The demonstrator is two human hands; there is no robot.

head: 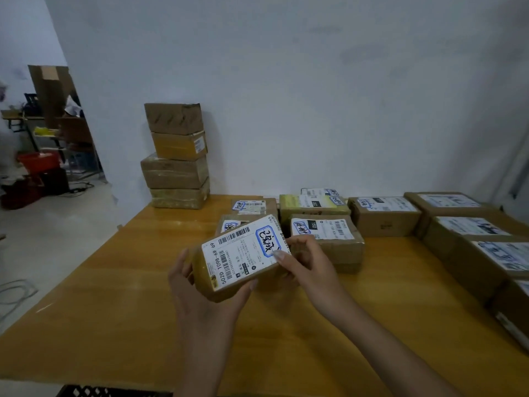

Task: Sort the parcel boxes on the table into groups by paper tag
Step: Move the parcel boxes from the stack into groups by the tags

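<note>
Brown parcel box (229, 285), white tag (243, 250), blue-outlined; yellow table (114, 296)

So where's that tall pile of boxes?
In the head view the tall pile stands on the far left corner of the table, against the white wall, just left of the nearest tagged box.

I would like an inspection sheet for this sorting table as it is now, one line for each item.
Surface: wooden table, yellow-brown and glossy.
Job's things: held box with a white label and a blue-framed handwritten tag; stack of boxes at the far left corner; middle group with blue tags; right row of labelled boxes.
Clutter: black crate, partly seen below the near edge.
Hands: left hand grips the held box from below; right hand pinches its far end.
Cables: cable looped on the floor, left.
Surroundings: white wall; red bin beyond, left.
</note>
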